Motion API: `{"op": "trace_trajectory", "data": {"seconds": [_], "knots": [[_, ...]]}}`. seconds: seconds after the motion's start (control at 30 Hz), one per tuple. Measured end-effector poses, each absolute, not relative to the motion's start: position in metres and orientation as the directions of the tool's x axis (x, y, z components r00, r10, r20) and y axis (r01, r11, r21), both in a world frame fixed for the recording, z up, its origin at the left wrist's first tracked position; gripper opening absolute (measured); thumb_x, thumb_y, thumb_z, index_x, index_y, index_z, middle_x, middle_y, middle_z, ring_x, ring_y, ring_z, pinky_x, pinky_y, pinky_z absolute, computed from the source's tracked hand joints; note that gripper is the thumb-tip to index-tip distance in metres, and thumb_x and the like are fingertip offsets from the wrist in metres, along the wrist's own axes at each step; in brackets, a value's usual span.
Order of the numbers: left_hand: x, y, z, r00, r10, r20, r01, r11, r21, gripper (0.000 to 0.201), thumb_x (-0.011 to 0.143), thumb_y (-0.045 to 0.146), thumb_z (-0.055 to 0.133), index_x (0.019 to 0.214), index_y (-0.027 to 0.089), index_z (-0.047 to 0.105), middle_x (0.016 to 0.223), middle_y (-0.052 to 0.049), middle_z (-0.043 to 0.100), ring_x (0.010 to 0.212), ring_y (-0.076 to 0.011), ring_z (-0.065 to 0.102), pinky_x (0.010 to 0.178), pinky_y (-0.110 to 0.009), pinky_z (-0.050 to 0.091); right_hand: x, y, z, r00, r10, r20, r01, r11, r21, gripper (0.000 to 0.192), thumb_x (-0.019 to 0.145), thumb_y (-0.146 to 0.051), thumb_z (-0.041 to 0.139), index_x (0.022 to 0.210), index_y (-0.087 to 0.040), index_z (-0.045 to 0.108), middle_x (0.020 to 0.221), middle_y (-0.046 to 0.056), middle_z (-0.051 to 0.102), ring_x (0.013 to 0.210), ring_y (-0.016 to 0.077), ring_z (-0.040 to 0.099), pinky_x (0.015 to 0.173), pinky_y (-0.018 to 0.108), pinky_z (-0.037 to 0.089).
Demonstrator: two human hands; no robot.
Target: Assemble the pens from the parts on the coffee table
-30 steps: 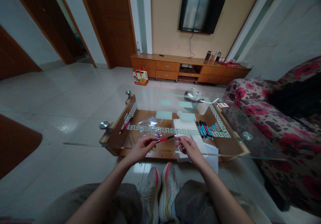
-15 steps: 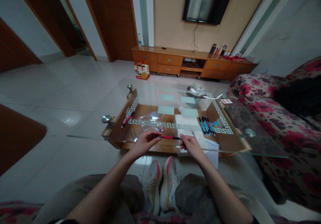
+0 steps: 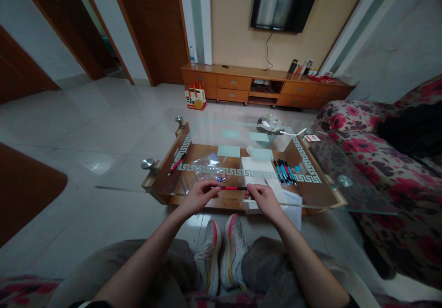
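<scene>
Left hand (image 3: 198, 196): closed in a fingertip pinch on the dark end of the red pen (image 3: 230, 188), wrist low over the near edge of the glass table (image 3: 324, 197).

Right hand (image 3: 264, 197): pinching the opposite end of the same pen between thumb and forefinger. With a grip at each tip, the pen is held level, crosswise to the body, its barrel free of the glass; such a hold suits pulling or twisting the two ends against each other, as a judgement only.

Red pen: slim, straight; red barrel along the middle, black at both ends. Position: in the air just above the front rim of the table, between the two hands. Finer detail, cap or clip, too small to tell.

Just beyond the left hand: crumpled clear plastic bag (image 3: 209, 167), lying open on the glass, something small and coloured inside.

Just beyond the right hand: white paper sheets (image 3: 257, 170), flat, one corner overhanging the near edge.

Beside the sheets: row of pens (image 3: 283, 171), blue, black and red, laid side by side, tips pointing away, grouped as if sorted.

Far left corner of the table: single red pen (image 3: 177, 163), apart from the rest.

Far side: bowl (image 3: 270, 128) with wrapped contents.

Below the table edge: shoes (image 3: 221, 252), side by side.
</scene>
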State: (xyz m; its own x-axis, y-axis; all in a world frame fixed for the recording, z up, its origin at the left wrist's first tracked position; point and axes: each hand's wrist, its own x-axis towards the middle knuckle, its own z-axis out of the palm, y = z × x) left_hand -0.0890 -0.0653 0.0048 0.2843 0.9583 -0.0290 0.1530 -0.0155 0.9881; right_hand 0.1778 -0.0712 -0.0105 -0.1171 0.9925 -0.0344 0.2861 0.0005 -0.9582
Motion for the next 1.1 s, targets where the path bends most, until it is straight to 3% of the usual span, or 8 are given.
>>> {"op": "trace_trajectory", "data": {"seconds": [0.37,0.8,0.97,1.1], "knots": [[-0.094,-0.064,-0.006,0.28,0.959,-0.05,0.177,0.0,0.984,0.037,0.085,0.045,0.069,0.103,0.014,0.074,0.085,-0.007,0.071,0.07,-0.0141,0.063,0.063,-0.024,0.048,0.178,-0.071,-0.012,-0.135,0.991,0.024,0.295,0.063,-0.953,0.043,0.092,-0.054,0.057,0.077,-0.019,0.078,0.077,0.005,0.075,0.069,0.0197,0.063,0.066,0.029,0.047],[-0.098,-0.062,-0.008,0.293,0.954,-0.063,0.148,0.02,0.989,0.039,0.084,0.048,0.068,0.101,0.013,0.073,0.071,-0.003,0.065,0.063,-0.0123,0.057,0.057,-0.022,0.042,0.177,-0.072,-0.007,-0.168,0.986,0.023,0.344,0.081,-0.936,0.04,0.091,-0.052,0.059,0.082,-0.018,0.079,0.07,0.004,0.07,0.068,0.0188,0.061,0.062,0.027,0.045],[-0.098,-0.061,-0.014,0.365,0.925,-0.108,0.078,0.085,0.993,0.039,0.084,0.047,0.067,0.103,0.013,0.069,0.073,-0.003,0.064,0.061,-0.0121,0.056,0.058,-0.023,0.044,0.175,-0.071,-0.009,-0.132,0.991,0.007,0.272,0.043,-0.961,0.035,0.085,-0.049,0.066,0.096,-0.018,0.079,0.073,0.002,0.07,0.067,0.0168,0.059,0.062,0.027,0.045],[-0.095,-0.067,-0.006,0.44,0.897,-0.044,0.226,-0.064,0.972,0.038,0.092,0.045,0.057,0.114,0.016,0.067,0.08,-0.004,0.066,0.07,-0.0147,0.06,0.064,-0.025,0.047,0.172,-0.073,-0.006,-0.15,0.989,-0.015,0.274,0.027,-0.961,0.034,0.085,-0.048,0.066,0.094,-0.017,0.079,0.075,0.004,0.071,0.067,0.0166,0.06,0.062,0.026,0.046]]}}
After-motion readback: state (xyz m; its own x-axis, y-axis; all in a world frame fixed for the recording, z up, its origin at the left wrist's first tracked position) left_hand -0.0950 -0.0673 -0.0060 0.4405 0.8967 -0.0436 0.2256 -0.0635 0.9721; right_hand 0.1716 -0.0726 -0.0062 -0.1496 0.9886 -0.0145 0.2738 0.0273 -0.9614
